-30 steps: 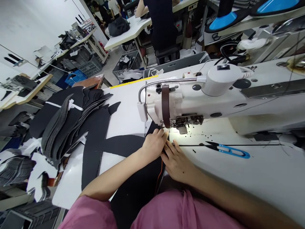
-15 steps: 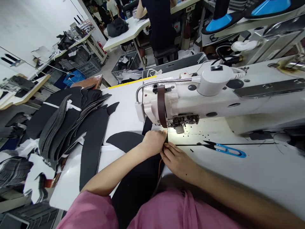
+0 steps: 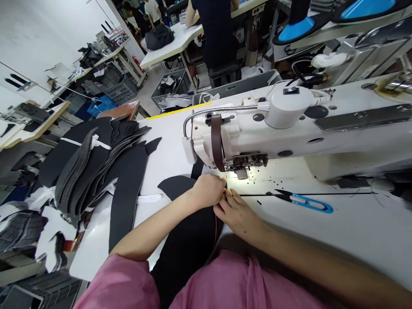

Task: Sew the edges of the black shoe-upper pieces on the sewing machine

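A black fabric piece point(image 3: 186, 231) lies on the white table point(image 3: 167, 159) and runs under the head of a white sewing machine point(image 3: 289, 128). My left hand point(image 3: 208, 190) is curled over the fabric's edge just in front of the needle area. My right hand point(image 3: 236, 213) lies beside it, fingers together, pinching the same edge. An orange thread point(image 3: 216, 227) runs along the fabric below my hands. The needle itself is hidden behind my fingers.
Blue thread snips point(image 3: 304, 201) lie on the machine bed to the right. A stack of dark cut pieces point(image 3: 93, 167) sits at the table's left. A person in dark clothes point(image 3: 215, 34) stands at a far table, with crates point(image 3: 170, 83) on the floor.
The black fabric has been drawn toward the machine; its left flap now reaches less far across the table. Both hands stay pressed together at the needle.
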Motion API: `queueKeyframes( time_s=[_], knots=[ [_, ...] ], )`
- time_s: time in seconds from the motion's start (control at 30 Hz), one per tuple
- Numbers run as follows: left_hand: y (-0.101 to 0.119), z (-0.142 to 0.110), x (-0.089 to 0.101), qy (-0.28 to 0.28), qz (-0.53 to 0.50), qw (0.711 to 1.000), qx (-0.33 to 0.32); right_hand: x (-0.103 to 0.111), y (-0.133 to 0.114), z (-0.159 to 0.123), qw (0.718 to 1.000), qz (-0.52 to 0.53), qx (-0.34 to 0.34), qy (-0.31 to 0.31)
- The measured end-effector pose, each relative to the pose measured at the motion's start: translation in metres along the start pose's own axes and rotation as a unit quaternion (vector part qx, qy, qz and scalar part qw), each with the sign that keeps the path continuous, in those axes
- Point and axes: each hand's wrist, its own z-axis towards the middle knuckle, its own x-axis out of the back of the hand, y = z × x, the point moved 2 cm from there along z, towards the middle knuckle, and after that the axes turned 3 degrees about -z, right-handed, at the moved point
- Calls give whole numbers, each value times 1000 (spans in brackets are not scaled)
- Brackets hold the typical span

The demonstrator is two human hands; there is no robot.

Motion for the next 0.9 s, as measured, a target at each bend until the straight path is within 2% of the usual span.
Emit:
queueKeyframes(
  time_s=[0.17, 0.5, 0.77, 0.9],
  knots=[
    [4, 2, 0, -9, -4, 1000, 7, -1, -5, 0, 999, -28, -6, -19],
    [7, 0, 5, -34, -11, 999, 14, 2, -10, -4, 999, -47, 1, -7],
    [3, -2, 2, -21, -18, 1000, 9, -1, -1, 6, 999, -34, -17, 13],
    [2, -4, 4, -24, -20, 999, 12, 1, -5, 4, 999, -37, 0, 5]
  ],
)
